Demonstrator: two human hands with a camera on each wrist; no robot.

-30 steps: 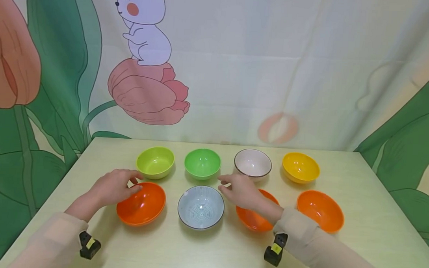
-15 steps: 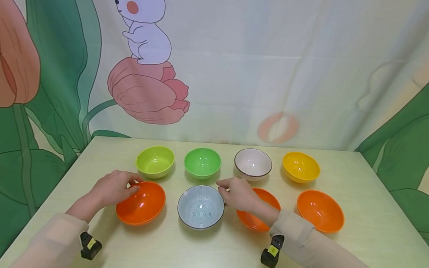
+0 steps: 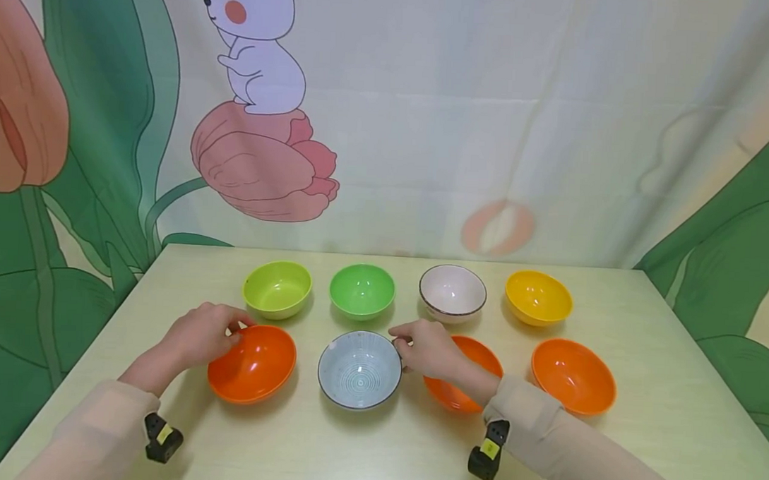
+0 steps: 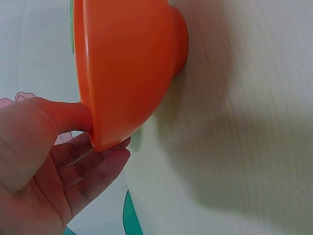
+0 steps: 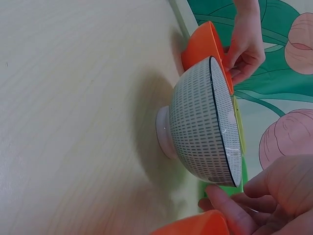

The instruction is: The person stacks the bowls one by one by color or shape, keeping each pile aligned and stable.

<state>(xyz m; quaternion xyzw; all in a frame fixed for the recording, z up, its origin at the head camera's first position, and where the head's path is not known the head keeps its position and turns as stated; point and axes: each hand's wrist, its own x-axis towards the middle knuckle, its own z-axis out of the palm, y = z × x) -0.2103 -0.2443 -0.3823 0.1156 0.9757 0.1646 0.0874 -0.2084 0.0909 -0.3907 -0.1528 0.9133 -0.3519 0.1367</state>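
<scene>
My left hand (image 3: 206, 333) pinches the left rim of an orange bowl (image 3: 262, 373). In the left wrist view, the thumb (image 4: 73, 116) lies over that rim while the fingers reach behind the outer wall. At the right rim of a grey-blue bowl (image 3: 361, 373) with a dark edge is my right hand (image 3: 428, 347). The right wrist view shows this bowl's dashed outside pattern (image 5: 195, 122), its rim between thumb and fingers, a fingertip against the wall below. Both bowls stand upright on the table. My right hand and wrist partly hide a second orange bowl (image 3: 452, 394).
Behind stands a row: a lime bowl (image 3: 277, 291), a green bowl (image 3: 362, 292), a white dark-rimmed bowl (image 3: 452, 293) and a yellow bowl (image 3: 538, 298). A third orange bowl (image 3: 573, 377) sits at right. A printed curtain (image 3: 388, 127) hangs behind the pale table (image 3: 288, 448).
My right hand has shifted slightly down and left, to the grey-blue bowl's rim. The left fingers have closed in on the orange bowl's rim. The bowls stay in place.
</scene>
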